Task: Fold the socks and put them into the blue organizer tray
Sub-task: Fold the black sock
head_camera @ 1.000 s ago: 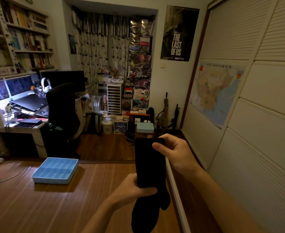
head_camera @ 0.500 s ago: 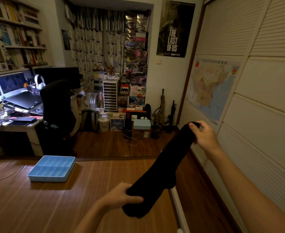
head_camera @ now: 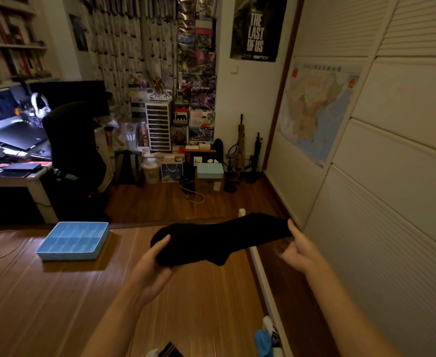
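Observation:
A black sock point(head_camera: 219, 238) is stretched almost level above the wooden platform point(head_camera: 57, 300). My left hand point(head_camera: 155, 266) grips its toe end from below, thumb on top. My right hand point(head_camera: 298, 249) pinches the cuff end at the right. The blue organizer tray point(head_camera: 71, 240), divided into several compartments, lies on the platform to the left of the sock, well apart from both hands. More socks point(head_camera: 266, 338), blue and white, lie at the platform's bottom right edge, and a dark striped one point(head_camera: 169, 351) peeks in at the bottom.
A white rail point(head_camera: 260, 274) edges the platform on the right, with a dark floor strip and sliding closet doors point(head_camera: 392, 202) beyond. A desk with laptop point(head_camera: 13, 136) and a black chair point(head_camera: 75, 145) stand at the back left. Boxes clutter the far floor.
The sock hung upright, then slanted, and now lies nearly level. My right hand came down with the cuff; my left hand slid to the toe end.

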Tool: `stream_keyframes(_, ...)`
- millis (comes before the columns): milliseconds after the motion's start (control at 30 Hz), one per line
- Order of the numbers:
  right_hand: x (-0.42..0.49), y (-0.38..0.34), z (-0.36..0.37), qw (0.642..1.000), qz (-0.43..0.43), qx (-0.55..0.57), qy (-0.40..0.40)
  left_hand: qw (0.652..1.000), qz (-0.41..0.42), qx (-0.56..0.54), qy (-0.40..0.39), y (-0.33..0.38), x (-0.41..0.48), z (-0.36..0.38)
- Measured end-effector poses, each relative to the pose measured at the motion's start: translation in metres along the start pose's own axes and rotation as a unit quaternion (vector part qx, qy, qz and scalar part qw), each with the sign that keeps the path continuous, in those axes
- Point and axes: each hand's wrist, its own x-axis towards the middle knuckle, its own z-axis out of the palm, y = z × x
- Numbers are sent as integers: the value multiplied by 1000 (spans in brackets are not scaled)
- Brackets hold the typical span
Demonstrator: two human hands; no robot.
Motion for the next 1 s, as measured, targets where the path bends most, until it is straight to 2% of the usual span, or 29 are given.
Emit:
stream_keyframes(67,-4,18,-4,999,47,-4,6,999,-30,0,19,-3,-1,-3)
stream_keyframes(133,-5,28,-10,999,49,8,8,998,-49,17,40,-3,-5,-10)
stream_keyframes(300,-4,39,-19,996,-42,53,-55,993,-77,-41,81,-3,-16,-30)
stream_keyframes(400,-5,45,-24,995,-65,22,-65,991,-79,5,110,-6,-18,-35)
stream_keyframes(533,-9,54,-22,988,-124,-80,-38,991,-38,97,88,-9,-22,-28)
stream_keyframes(633,-21,66,-11,968,-174,-177,-37,987,-13,148,59,-11,-27,-12)
stream_keyframes(767,-46,89,12,911,-251,-327,-23,985,1,165,43,-22,-31,17)
stream_keyframes(1000,-90,170,59,843,-283,-454,-51,971,-20,234,49,-73,-37,72)
